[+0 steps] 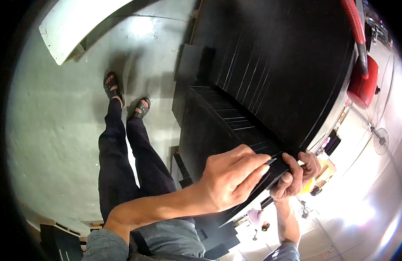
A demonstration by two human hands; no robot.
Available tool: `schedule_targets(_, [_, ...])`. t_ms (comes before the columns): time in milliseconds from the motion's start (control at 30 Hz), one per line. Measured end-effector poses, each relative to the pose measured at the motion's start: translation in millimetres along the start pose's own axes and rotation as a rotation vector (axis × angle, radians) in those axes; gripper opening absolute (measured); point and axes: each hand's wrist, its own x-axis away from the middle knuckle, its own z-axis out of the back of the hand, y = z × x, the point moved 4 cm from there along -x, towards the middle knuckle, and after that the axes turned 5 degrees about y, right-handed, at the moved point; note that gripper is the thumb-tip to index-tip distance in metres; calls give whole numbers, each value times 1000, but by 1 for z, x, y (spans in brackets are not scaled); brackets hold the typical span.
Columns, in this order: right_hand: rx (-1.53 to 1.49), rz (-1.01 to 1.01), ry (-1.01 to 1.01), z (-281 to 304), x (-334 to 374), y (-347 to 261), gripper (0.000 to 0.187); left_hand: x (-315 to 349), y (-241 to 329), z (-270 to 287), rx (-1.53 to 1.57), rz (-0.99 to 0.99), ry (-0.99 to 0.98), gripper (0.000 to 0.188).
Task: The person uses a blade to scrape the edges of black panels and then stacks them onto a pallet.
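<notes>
My left hand reaches across from the lower left and pinches a small, thin, pale-edged piece between thumb and fingertips. Most of that piece is hidden, so I cannot tell its kind. It is close to a narrow ledge at the corner of a large black panelled piece. Several thin pale parallel lines run over the black ledge and the broad panel. Just right of the pinch, my right hand is curled around the end of the black piece, fingers bent over its edge.
A red cylinder-like object and a red-and-black bar are beyond the panel's right side. A white panel stands at the upper left above the grey floor. People and a fan appear in the background.
</notes>
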Motion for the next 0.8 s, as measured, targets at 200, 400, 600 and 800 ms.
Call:
schedule_targets(200, [-59,1,18,-6,-4,-7,55,-3,1,10,-145,-92,100,11])
schedule_targets(400, [-69,-210,3,-3,8,-61,65,18,-4,68,-413,108,195,10])
schedule_targets(600, [-69,-331,39,-13,7,-73,45,35,-12,83,-365,186,202,10])
schedule_targets(800, [-85,-305,59,-10,3,-77,36,38,-13,74,-310,200,177,10])
